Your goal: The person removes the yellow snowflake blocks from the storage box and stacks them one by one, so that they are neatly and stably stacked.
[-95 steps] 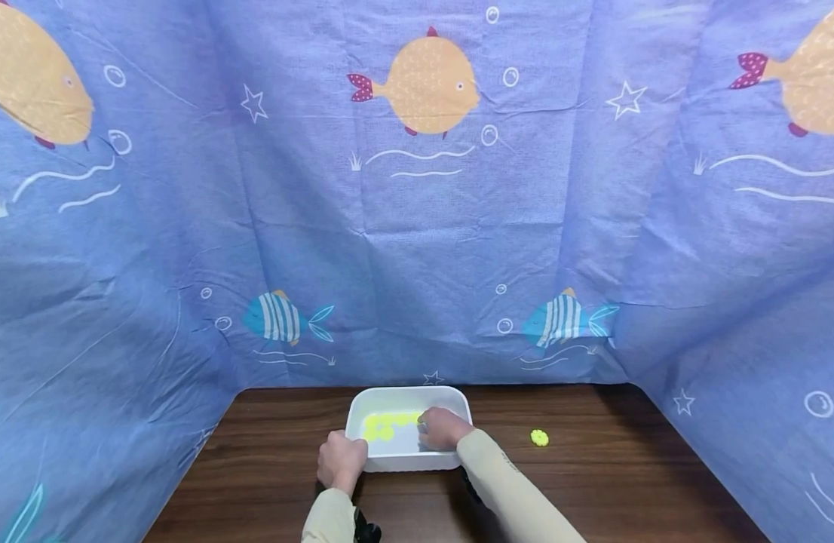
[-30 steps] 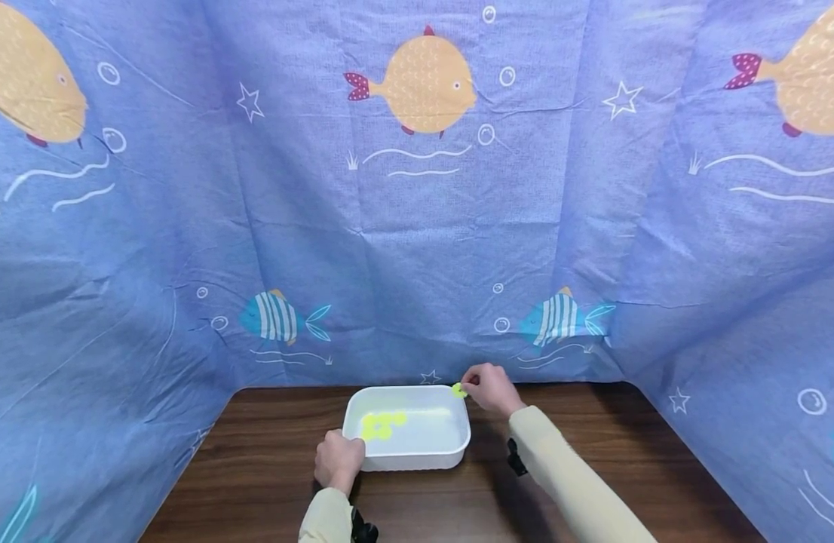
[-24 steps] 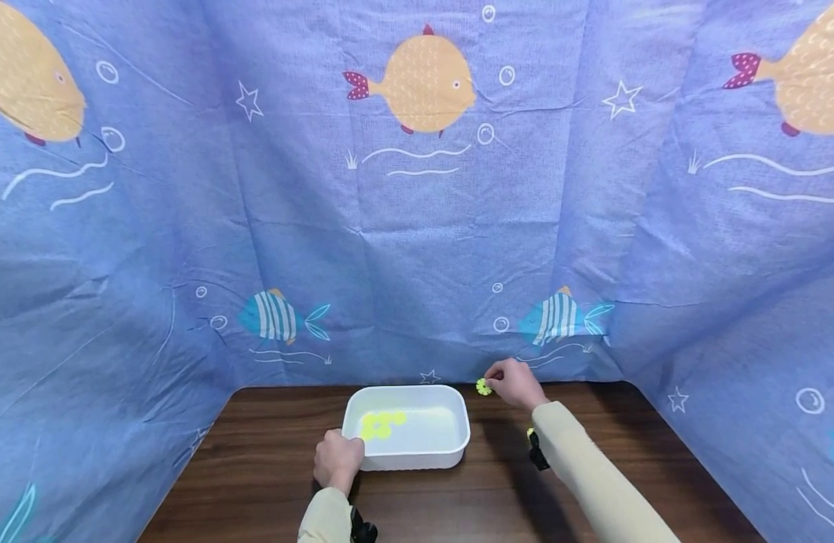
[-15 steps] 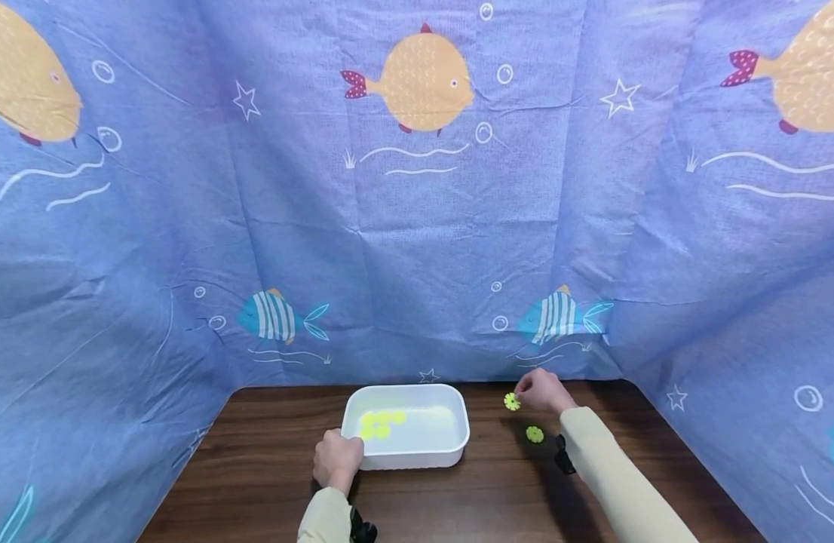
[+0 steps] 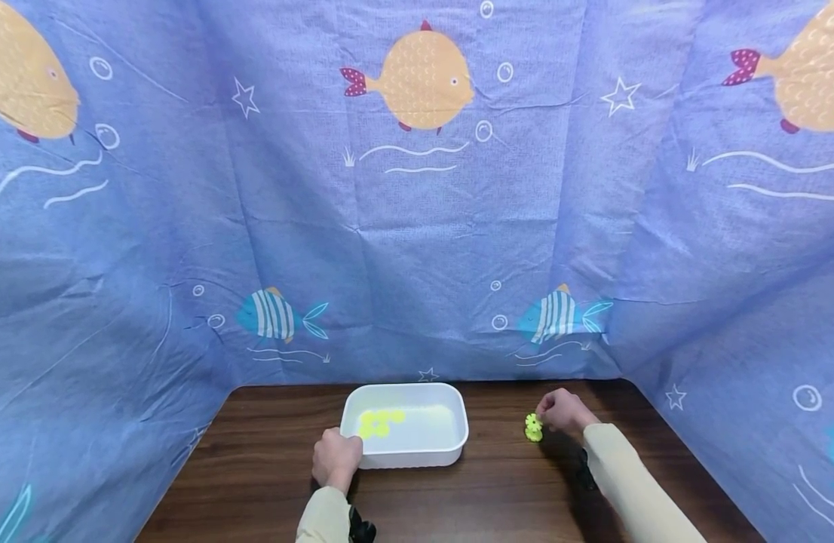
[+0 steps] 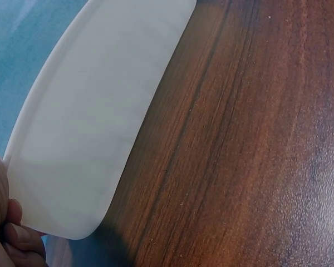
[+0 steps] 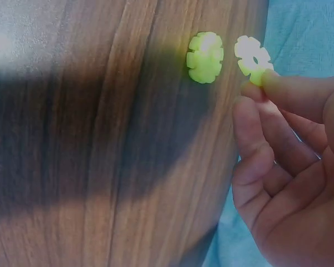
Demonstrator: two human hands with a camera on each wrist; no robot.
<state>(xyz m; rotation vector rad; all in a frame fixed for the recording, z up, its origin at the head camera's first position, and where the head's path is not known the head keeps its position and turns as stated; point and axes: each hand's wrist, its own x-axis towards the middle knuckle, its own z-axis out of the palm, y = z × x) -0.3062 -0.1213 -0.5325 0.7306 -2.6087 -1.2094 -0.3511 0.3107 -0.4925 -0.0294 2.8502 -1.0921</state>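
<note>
Bright-yellow flower-shaped disc sits pinched in the right hand, near a matching disc on the brown wood-grain desk; the left hand grips a white rectangular tub.

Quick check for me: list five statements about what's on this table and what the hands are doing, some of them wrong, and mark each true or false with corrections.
1. The right hand pinches a yellow flower-shaped piece. True.
2. The left hand touches nothing. False: it grips the white container near its front left corner.
3. At least one other yellow piece lies on the wooden table. True.
4. The white container is upside down. False: it stands upright, with yellow pieces inside.
5. Fish are printed on the blue cloth. True.
</note>
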